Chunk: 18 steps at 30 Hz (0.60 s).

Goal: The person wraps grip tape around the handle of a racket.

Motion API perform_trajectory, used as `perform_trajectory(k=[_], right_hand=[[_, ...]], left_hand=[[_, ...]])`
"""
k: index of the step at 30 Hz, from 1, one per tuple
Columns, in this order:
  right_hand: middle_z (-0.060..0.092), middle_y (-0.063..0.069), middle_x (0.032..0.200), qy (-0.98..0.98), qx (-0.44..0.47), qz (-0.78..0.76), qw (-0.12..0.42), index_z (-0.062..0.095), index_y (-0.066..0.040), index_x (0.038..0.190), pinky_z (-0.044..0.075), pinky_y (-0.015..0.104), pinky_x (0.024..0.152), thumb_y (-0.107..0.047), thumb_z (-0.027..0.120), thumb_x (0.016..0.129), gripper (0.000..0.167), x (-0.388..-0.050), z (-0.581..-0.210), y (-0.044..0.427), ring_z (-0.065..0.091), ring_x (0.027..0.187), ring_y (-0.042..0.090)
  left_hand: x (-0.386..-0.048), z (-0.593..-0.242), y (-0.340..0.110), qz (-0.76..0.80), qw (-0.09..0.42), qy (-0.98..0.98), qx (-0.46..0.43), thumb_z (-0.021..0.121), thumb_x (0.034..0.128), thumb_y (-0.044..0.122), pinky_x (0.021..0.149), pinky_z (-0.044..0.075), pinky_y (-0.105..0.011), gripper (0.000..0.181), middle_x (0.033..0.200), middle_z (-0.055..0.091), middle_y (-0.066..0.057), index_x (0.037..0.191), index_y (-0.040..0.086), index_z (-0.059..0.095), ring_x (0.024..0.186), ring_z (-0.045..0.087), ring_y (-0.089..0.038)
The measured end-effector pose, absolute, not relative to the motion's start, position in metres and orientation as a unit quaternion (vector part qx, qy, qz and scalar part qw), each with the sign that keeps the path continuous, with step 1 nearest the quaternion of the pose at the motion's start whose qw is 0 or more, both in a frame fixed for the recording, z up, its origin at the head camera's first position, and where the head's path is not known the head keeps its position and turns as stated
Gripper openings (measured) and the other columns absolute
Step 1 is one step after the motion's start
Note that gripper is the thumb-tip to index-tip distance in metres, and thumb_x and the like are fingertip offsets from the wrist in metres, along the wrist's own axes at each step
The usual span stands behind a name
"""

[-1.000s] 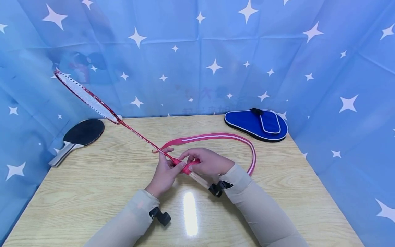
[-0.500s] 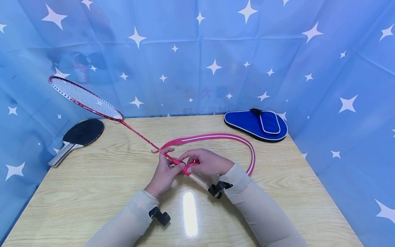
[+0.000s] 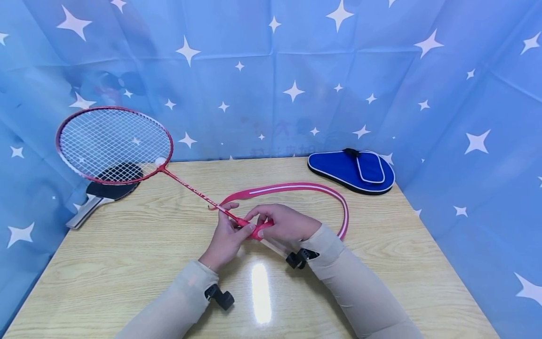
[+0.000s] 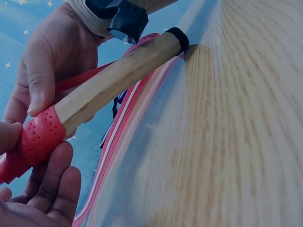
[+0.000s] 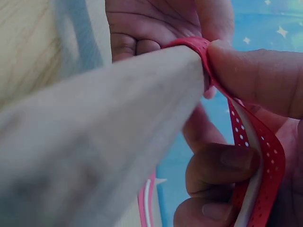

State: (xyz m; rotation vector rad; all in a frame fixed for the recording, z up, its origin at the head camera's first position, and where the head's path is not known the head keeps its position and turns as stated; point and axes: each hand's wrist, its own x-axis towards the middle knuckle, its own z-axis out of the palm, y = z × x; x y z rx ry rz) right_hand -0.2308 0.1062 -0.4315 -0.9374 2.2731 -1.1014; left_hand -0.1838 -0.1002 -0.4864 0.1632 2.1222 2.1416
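Observation:
A badminton racket (image 3: 190,188) with a red frame slants up to the left. My left hand (image 3: 226,240) holds it where the shaft meets the handle. Red perforated tape (image 4: 41,135) is wrapped round the upper handle; below it the wooden handle (image 4: 118,75) is bare down to a black end. My right hand (image 3: 290,223) pinches the tape (image 5: 267,156) beside the handle, thumb against the wrapped edge, other fingers curled round the strip. The tape's long free part (image 3: 313,187), with a white stripe, loops over the table behind the right hand.
A black table tennis paddle (image 3: 99,195) lies at the table's left edge, partly behind the racket head. A white ball (image 3: 160,161) shows near the racket's throat. At the back right lies a blue paddle case (image 3: 338,167). A blue starred curtain (image 3: 254,94) surrounds the wooden table (image 3: 127,254).
The racket has rotated about its shaft, so its head has gone from nearly edge-on to showing its broad string face. Both hands have stayed in nearly the same place.

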Motion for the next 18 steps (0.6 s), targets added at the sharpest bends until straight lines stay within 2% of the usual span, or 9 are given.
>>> perform_trajectory(k=[5,10,18], right_hand=[[0.075,-0.008,0.106,0.818,-0.329,-0.403,0.244,0.067,-0.026,0.138,0.058,0.033,0.09,-0.002,0.072,0.097,0.048,-0.2326,-0.4329,0.1081,0.07,0.098,0.014],[0.074,-0.008,0.102,0.819,-0.328,-0.403,0.243,0.067,-0.027,0.137,0.059,0.035,0.088,-0.005,0.074,0.096,0.047,-0.2334,-0.4363,0.1071,0.069,0.095,0.016],[0.072,-0.006,0.1,0.821,-0.33,-0.4,0.237,0.066,-0.029,0.134,0.059,0.036,0.085,-0.008,0.078,0.095,0.046,-0.2333,-0.4354,0.1063,0.068,0.094,0.018]], left_hand=[[-0.1846,-0.4871,-0.101,0.708,0.067,0.701,0.056,0.07,0.0983,0.003,0.082,0.061,-0.028,0.07,0.106,0.066,-0.017,0.148,0.013,0.022,0.087,0.073,-0.021],[-0.1849,-0.4871,-0.1009,0.72,0.071,0.689,0.049,0.07,0.0958,0.0,0.081,0.063,-0.032,0.074,0.104,0.063,-0.015,0.15,0.011,0.022,0.086,0.073,-0.022],[-0.1842,-0.4872,-0.1005,0.706,0.059,0.704,0.05,0.074,0.0961,0.006,0.077,0.06,-0.026,0.079,0.099,0.066,-0.014,0.154,0.01,0.02,0.084,0.071,-0.021]])
